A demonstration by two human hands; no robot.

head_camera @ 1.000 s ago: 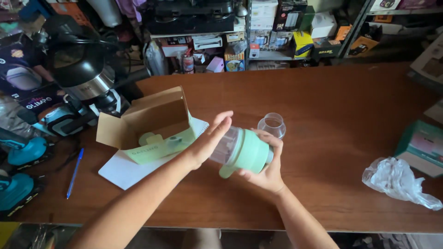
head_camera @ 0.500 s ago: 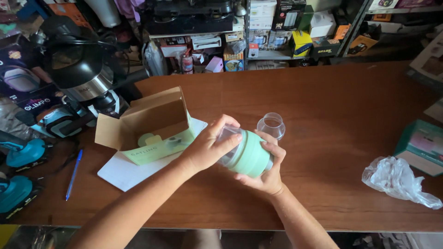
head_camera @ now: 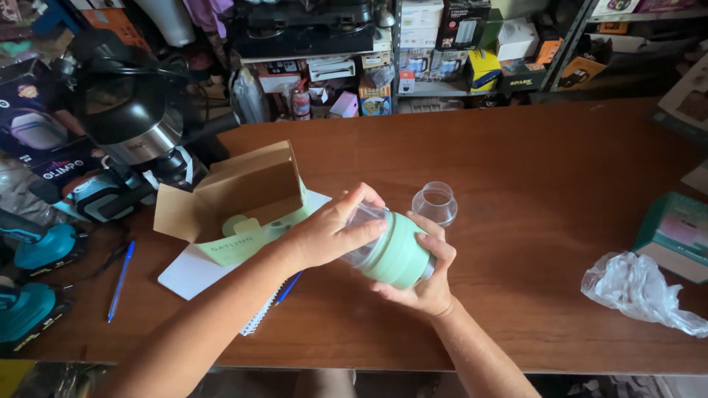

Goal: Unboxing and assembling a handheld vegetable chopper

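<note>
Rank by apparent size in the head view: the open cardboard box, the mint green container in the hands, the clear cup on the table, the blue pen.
1. open cardboard box
2. mint green container, though it is nearer the camera
3. and 4. clear cup and blue pen: unsure; the pen is longer, but thin.

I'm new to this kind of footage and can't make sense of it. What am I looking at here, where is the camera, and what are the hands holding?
There is no machine: a person works with two bare hands, filmed by a camera on their head that looks down. The right hand cradles a mint-green container from below, and the left hand has its grip over the container's clear end. They are above a brown wooden table. On the table lie a small clear cup, an open cardboard box on a white notebook, a blue pen, a crumpled plastic bag and a green box. Cluttered shelves stand behind the table.
</note>
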